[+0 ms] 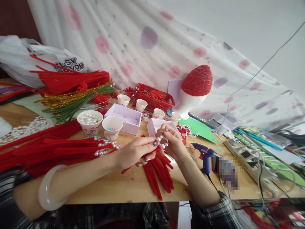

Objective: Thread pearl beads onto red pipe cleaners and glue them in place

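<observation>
Above the table's front half, my left hand [140, 152] is closed in a pinch on a red pipe cleaner, mostly hidden by the fingers. White and pink pearl beads [162, 146] sit at its tip, between my two hands. My right hand [173, 142] pinches at these beads from the other side. Below the hands, several red pipe cleaners [153, 179] fan out on the wood. To the left lie more red pipe cleaners [64, 151], some tipped with pearl clusters [101, 152]. A paper cup of white pearls [89, 127] stands behind them, beside a cup with small coloured beads [112, 133].
A blue glue gun [206, 157] and a phone [226, 171] lie right of my right forearm, near a power strip [250, 168] with cables. Behind are lilac boxes [137, 130], a red basket [170, 101] and a red-wrapped white head form [194, 101].
</observation>
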A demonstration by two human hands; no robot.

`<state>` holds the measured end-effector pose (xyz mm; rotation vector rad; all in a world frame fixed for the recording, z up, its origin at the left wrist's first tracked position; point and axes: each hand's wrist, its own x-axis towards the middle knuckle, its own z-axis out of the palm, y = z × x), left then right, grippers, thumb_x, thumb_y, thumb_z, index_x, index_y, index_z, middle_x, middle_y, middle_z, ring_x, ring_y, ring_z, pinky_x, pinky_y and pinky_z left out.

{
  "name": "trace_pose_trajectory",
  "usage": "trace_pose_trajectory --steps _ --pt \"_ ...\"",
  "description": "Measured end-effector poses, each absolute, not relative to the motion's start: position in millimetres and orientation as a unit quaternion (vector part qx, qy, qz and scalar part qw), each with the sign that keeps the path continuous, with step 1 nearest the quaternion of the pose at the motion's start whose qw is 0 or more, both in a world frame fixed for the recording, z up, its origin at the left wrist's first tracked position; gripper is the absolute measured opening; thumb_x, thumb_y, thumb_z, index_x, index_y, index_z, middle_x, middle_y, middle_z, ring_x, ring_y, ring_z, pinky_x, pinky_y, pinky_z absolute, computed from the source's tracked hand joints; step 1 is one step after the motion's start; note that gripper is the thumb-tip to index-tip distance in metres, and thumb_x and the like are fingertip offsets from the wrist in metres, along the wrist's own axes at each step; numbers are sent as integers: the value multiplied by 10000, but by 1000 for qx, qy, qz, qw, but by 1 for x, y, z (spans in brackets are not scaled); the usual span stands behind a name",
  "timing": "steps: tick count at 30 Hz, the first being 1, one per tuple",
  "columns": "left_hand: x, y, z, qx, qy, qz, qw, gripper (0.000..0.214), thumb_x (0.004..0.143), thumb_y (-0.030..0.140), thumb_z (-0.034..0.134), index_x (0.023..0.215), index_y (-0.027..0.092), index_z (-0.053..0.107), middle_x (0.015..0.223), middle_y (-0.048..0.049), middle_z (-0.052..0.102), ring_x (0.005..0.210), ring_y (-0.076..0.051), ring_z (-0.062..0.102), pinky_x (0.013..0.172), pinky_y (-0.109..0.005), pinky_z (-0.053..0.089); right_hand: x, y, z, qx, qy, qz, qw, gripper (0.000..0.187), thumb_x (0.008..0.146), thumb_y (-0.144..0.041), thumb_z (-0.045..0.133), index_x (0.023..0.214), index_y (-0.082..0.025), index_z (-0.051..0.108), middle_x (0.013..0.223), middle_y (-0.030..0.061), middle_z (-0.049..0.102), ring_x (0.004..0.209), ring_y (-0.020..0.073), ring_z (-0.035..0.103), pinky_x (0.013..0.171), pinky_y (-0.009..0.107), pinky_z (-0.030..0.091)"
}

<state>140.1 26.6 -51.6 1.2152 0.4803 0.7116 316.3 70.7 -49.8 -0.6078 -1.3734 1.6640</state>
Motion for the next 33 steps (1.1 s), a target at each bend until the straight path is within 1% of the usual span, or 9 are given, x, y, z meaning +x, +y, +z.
trace_pose_trajectory --steps 3,7,9,14,19,26,33 --pt "140 27 -52 543 220 328 741 224 927 379 467 897 174 552 593 65 392 423 -54 206 404 -220 132 312 67 -50 -241 -552 670 434 293 783 -413 772 730 -204 574 499 -82 399 384 74 320 300 152 306" --pt "140 27 -53 529 224 329 749 212 920 372 473 907 177 554 588 68 387 417 -51 205 408 -220 125 309 65 -49 -239 -553 666 440 286 780 -402 779 717 -199 588 499 -80 418 377 65 331 338 160 374" --pt "140 27 -53 528 224 329 750 230 915 392 486 914 175 563 588 69 383 417 -51 208 407 -219 126 309 65 -49 -238 -554 664 443 281 781 -408 778 729 -200 597 497 -82 405 384 67 325 343 164 386" --pt "140 27 -53 528 226 327 750 246 915 401 487 926 172 574 584 69 385 414 -51 205 403 -222 125 311 66 -51 -233 -556 658 450 269 780 -409 779 750 -202 609 497 -82 353 418 81 309 313 142 349" --pt "140 27 -54 532 226 330 746 244 939 372 454 926 165 583 593 65 388 420 -50 205 408 -227 127 311 65 -51 -236 -558 655 452 280 775 -408 782 736 -208 590 507 -78 362 428 82 300 327 152 367" --pt "140 28 -54 531 230 327 747 242 926 380 463 918 167 576 589 66 394 413 -51 207 400 -218 135 311 64 -51 -245 -565 645 452 297 777 -412 779 718 -208 571 518 -68 416 419 75 303 336 160 376" --pt "140 27 -51 522 229 329 753 229 941 305 399 882 170 574 571 64 384 401 -52 191 397 -225 128 313 66 -53 -241 -568 644 452 268 797 -403 766 746 -208 590 523 -72 412 414 72 311 344 166 384"
